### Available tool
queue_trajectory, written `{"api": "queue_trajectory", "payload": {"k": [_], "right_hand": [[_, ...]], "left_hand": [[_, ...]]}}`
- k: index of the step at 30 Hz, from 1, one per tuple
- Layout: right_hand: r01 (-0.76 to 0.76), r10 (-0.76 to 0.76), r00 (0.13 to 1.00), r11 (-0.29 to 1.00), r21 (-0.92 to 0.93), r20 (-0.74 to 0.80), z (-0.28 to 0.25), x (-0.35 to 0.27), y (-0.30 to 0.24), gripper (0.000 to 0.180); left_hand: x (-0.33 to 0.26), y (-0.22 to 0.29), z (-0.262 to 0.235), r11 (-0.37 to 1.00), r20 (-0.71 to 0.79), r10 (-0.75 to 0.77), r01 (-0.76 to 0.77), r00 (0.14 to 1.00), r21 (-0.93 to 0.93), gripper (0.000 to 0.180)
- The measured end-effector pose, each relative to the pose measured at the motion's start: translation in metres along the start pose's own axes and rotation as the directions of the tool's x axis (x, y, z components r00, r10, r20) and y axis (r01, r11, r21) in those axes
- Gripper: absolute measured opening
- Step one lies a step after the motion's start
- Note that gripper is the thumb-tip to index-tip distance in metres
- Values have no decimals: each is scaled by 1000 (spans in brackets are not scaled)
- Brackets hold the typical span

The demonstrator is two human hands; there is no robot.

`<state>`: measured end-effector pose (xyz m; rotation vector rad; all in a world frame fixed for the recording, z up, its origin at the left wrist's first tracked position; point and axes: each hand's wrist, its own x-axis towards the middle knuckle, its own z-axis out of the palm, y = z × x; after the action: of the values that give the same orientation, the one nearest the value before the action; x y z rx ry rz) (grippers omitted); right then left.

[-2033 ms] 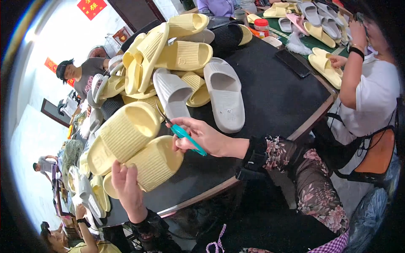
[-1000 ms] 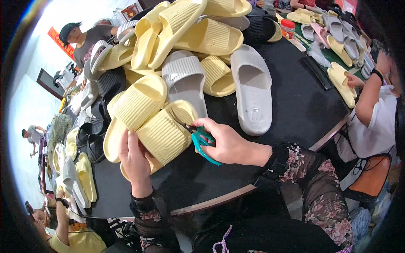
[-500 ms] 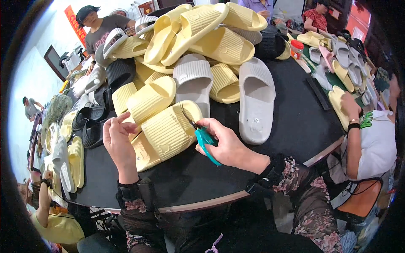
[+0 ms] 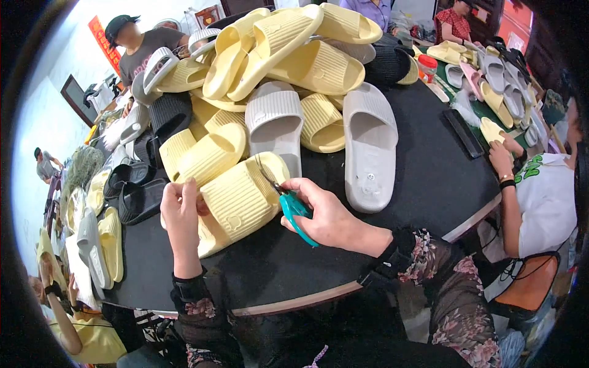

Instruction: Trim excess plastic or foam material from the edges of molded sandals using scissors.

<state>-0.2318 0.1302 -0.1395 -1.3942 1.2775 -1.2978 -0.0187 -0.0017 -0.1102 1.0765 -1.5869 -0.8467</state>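
Note:
My right hand (image 4: 328, 214) is closed round the teal handles of a pair of scissors (image 4: 295, 216). Their dark blades lie over the toe end of a yellow slipper (image 4: 240, 205) with a ribbed strap, set slantwise on the table in front of me. At the slipper's left edge my left hand (image 4: 181, 218) has its fingers curled together. What they pinch, if anything, is hidden. Just beyond stand another yellow slipper (image 4: 211, 153) and a grey slipper (image 4: 274, 116). A second grey slipper (image 4: 371, 147) lies to the right, sole down.
A tall heap of yellow slippers (image 4: 288, 34) rises at the far side of the black table (image 4: 429, 184). Black sandals (image 4: 142, 199) and a grey slipper (image 4: 92, 245) lie left. A dark bar-shaped object (image 4: 463, 134) and a red-lidded jar (image 4: 427, 69) sit right. Co-workers sit or stand around.
My left hand's fingers, spread apart before, have drawn together beside the slipper. My right hand and the scissors have hardly moved. At the right, the co-worker's hands have shifted on a yellow slipper.

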Motion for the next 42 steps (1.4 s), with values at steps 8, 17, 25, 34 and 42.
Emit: {"api": "queue_trajectory", "payload": {"k": [8, 17, 25, 34, 42], "right_hand": [[78, -88, 994, 987, -142, -65, -3, -2, 3, 46], [160, -187, 975, 966, -205, -121, -4, -2, 12, 46], [129, -143, 985, 982, -140, -99, -2, -2, 11, 45], [224, -241, 961, 966, -125, -138, -1, -2, 11, 42], [108, -130, 984, 979, -175, -120, -6, 0, 6, 47]], "left_hand": [[-3, -1, 4, 950, -12, 148, -139, 989, 280, 25], [-6, -6, 9, 980, 44, 123, -114, 991, -163, 21], [-8, -2, 11, 988, 25, 125, -123, 992, -90, 21], [-3, -16, 7, 963, -5, 247, -245, 969, 116, 15], [8, -22, -3, 919, 30, 111, -114, 993, 377, 27]]}}
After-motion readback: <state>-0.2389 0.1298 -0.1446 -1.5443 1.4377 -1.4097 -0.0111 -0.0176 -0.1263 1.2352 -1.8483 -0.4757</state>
